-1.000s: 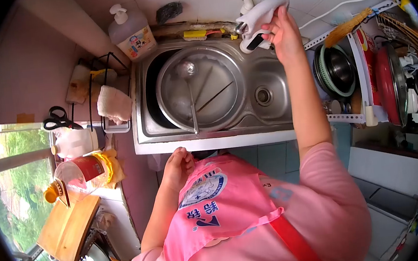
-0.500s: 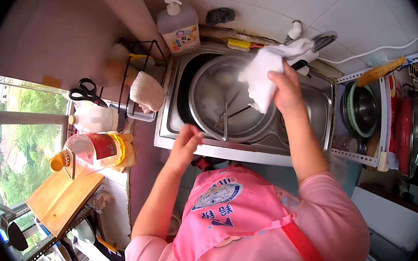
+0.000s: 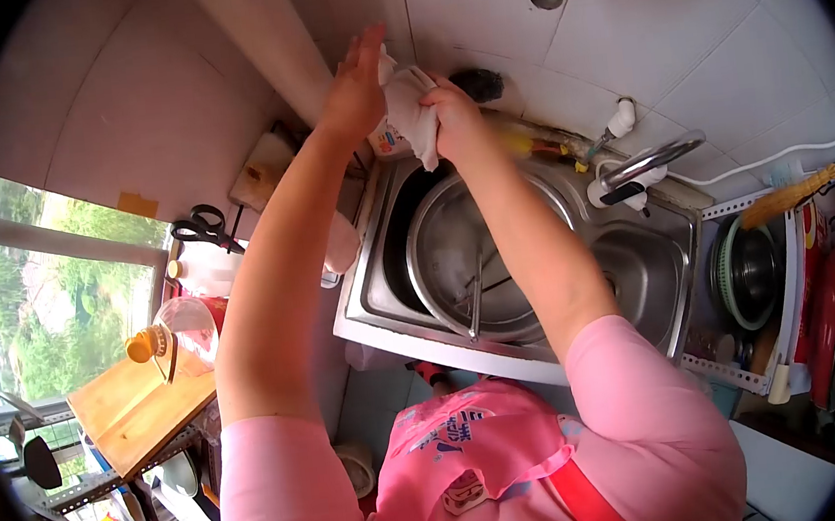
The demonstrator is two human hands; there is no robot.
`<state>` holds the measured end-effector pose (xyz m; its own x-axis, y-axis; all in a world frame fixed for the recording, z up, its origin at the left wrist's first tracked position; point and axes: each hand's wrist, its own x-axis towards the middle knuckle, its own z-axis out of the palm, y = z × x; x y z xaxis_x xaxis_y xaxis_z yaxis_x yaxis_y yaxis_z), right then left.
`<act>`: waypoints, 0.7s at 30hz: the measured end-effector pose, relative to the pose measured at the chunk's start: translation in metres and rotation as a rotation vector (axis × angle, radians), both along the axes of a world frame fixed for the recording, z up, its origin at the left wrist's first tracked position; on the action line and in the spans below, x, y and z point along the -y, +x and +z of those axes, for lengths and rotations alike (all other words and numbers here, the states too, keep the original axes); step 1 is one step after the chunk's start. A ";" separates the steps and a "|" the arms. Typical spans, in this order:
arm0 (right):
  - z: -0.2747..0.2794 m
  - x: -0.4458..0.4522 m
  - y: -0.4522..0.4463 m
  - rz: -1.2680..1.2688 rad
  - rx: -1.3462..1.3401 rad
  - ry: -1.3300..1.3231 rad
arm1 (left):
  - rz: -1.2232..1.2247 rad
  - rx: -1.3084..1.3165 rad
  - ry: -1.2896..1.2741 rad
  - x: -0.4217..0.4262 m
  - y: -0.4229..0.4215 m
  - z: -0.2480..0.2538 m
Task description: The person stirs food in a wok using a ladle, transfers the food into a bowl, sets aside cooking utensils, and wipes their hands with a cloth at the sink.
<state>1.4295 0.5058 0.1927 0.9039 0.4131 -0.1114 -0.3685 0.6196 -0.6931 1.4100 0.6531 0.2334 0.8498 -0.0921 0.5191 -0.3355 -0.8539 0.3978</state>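
Both my arms reach out over the sink's back left corner. My right hand (image 3: 456, 121) is closed around a bunched white cloth (image 3: 411, 110), which hangs from its fingers. Just left of the cloth is my left hand (image 3: 353, 96), its fingers stretched out and pointing up; whether it touches the cloth is unclear. The pump bottle (image 3: 388, 141) stands behind the hands, mostly covered by them and the cloth, with a bit of label showing. Below my right forearm, a large metal basin (image 3: 430, 284) of cloudy water sits in the sink, with thin sticks or handles in it.
A faucet (image 3: 651, 160) rises behind the right sink bowl (image 3: 654, 268). Black scissors (image 3: 205, 228), a capped plastic bottle (image 3: 183, 328) and a wooden board (image 3: 140, 408) are at the left by the window. Stacked bowls (image 3: 749, 274) fill a rack at the right.
My right hand has carried the white cloth from beside the faucet leftward to the pump bottle. My left hand has risen from the basin's edge to the same spot. The view has shifted.
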 end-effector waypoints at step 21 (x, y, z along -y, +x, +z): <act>0.005 -0.020 0.005 -0.007 -0.123 0.341 | 0.024 -0.099 0.197 -0.011 0.019 -0.021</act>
<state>1.4344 0.5255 0.1972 0.8953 0.4388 -0.0766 -0.4311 0.8105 -0.3965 1.4291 0.6645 0.2129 0.8990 -0.1622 0.4067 -0.2813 -0.9258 0.2524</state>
